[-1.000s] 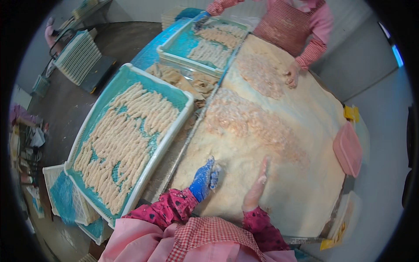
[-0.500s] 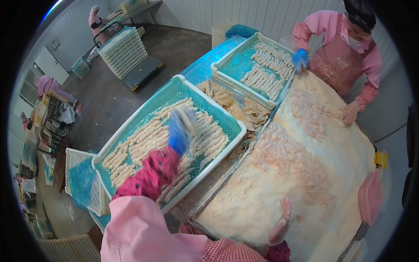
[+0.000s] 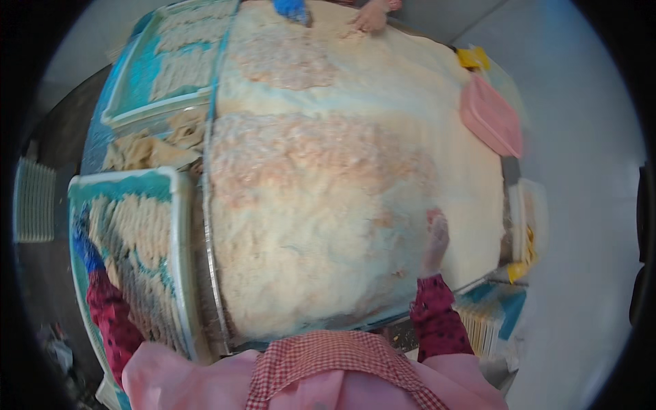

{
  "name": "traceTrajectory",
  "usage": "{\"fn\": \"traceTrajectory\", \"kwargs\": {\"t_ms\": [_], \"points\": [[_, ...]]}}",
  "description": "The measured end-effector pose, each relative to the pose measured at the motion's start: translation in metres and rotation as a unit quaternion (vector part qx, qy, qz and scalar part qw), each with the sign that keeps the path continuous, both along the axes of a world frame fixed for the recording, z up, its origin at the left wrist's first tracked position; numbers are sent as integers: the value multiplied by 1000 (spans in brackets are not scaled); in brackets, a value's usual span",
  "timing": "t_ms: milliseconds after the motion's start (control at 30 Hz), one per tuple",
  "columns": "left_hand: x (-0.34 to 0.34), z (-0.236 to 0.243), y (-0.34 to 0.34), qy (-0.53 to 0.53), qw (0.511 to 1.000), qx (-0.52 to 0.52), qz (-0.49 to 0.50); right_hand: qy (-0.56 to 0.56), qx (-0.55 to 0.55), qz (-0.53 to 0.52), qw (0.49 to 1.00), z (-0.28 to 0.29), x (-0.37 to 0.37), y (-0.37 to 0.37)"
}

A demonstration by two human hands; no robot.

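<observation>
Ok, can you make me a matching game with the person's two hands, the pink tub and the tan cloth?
Things:
1. left hand
2. right hand
3. pink tub
4. tan cloth

Clues:
A. between two trays
B. bare, no glove
C. at the right edge of the pale powder
D. in a blue glove

Pairs: 1-D, 2-B, 3-C, 4-A

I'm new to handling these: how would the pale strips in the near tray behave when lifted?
The pale strips are probably soft and floppy, given their lumpy, uneven outlines. Packed side by side, they may cling together yet seem unlikely to roll.
</observation>
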State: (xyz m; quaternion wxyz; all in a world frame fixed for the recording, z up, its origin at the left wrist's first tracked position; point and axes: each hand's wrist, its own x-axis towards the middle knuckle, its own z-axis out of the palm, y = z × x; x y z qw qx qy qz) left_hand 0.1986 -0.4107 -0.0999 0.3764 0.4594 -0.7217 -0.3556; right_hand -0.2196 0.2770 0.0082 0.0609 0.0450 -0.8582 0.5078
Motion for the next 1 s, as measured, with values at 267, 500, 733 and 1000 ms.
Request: {"fn": "traceTrajectory", "kwargs": {"t_ms": [267, 500, 733, 1000], "points": [[-130, 124, 210, 149, 955, 170, -192, -11, 17, 251, 968, -71, 45, -75], [-145, 163, 321, 52, 926, 220, -303, -56, -23, 337, 939, -3, 82, -101], [-152, 107, 380, -74, 852, 129, -501, -150, 22, 355, 923, -33, 48, -40], [-190, 70, 443, -129, 880, 72, -452, -175, 5, 319, 931, -20, 108, -90]]}}
